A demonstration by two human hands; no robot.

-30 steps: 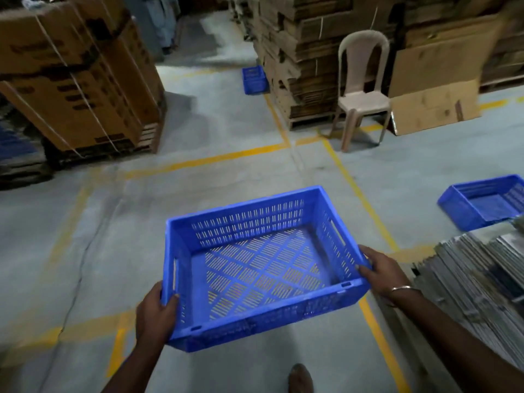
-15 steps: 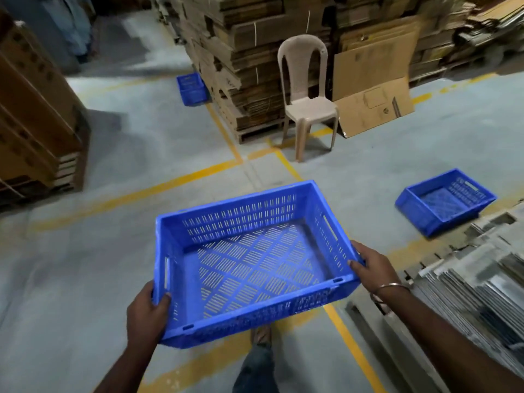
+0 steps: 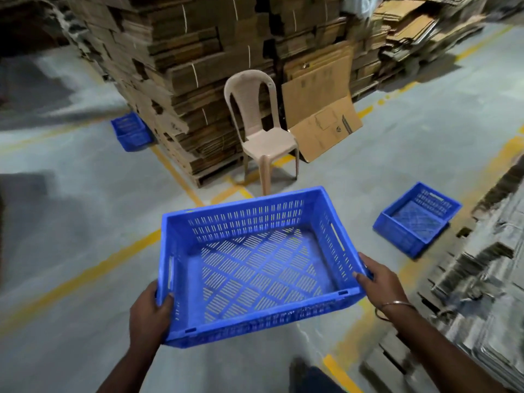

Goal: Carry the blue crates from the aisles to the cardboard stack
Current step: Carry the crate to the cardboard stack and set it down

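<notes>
Near the middle of the view, held clear of the floor, the blue crate (image 3: 255, 265) hangs between two hands: the left hand (image 3: 150, 316) grips its near left corner with the thumb hooked over the rim, and the right hand (image 3: 380, 282) curls round the near right corner in the same way. Both holds sit at the near end, so the far end is unsupported; if either grip loosened the crate would likely tip away and drop. A second blue crate (image 3: 416, 222) already rests on the floor to the right, just beside the flattened cardboard stack (image 3: 487, 279) along the right edge, which looks like the drop-off spot. Setting the carried crate down carelessly there could knock that one or catch the ragged cardboard edges. A plastic chair (image 3: 261, 129) stands farther off in the centre, and a wooden pallet (image 3: 391, 364) juts out near the person's foot (image 3: 297, 367) at the lower right; walking with eyes on the crate, a toe could catch that pallet. A third blue crate (image 3: 130, 131) waits at the far left.
</notes>
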